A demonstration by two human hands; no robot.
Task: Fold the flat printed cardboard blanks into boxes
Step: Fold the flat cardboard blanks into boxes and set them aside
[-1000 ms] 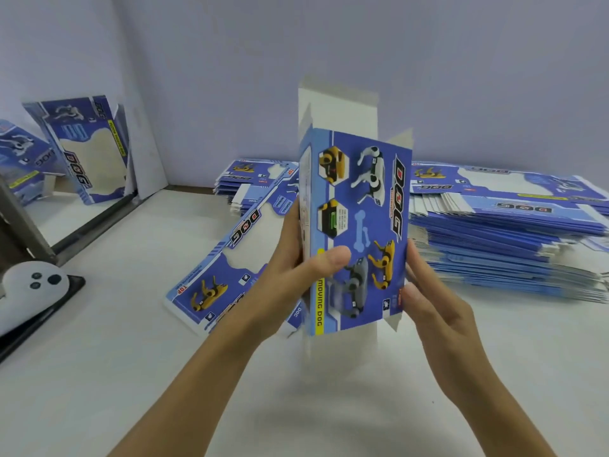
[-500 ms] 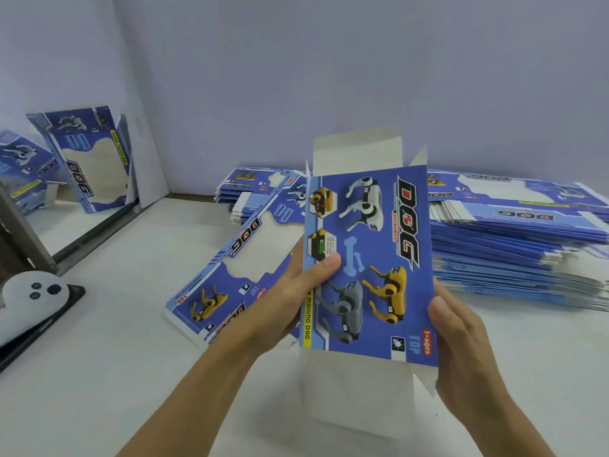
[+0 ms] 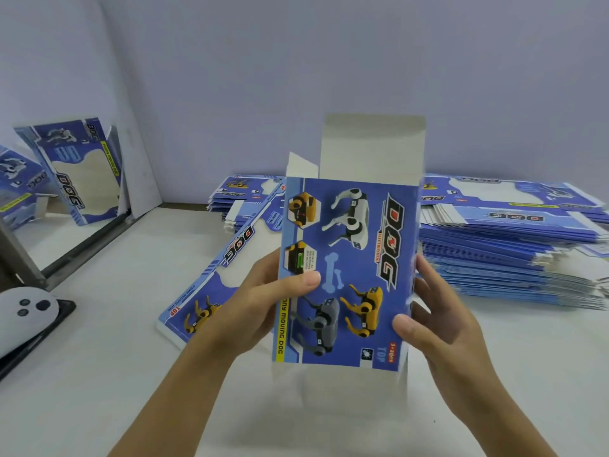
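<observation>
— Where's the blue printed cardboard dog-toy box (image 3: 349, 272)?

— Upright between both hands. The left hand (image 3: 263, 311) grips its left edge, thumb curled over the front panel, fingers behind. The right hand (image 3: 438, 318) clasps the right edge, thumb on the front near the lower corner, fingers wrapped along the side.

— And its flaps?

— Plain grey ones stand unfolded above the fingers and hang below them.

— Other blanks?

— One flat blue blank (image 3: 214, 288) lies just left of the left fingers; a tall stack of flat blue blanks (image 3: 514, 255) sits beyond the right fingers on the white table (image 3: 99, 374).
</observation>
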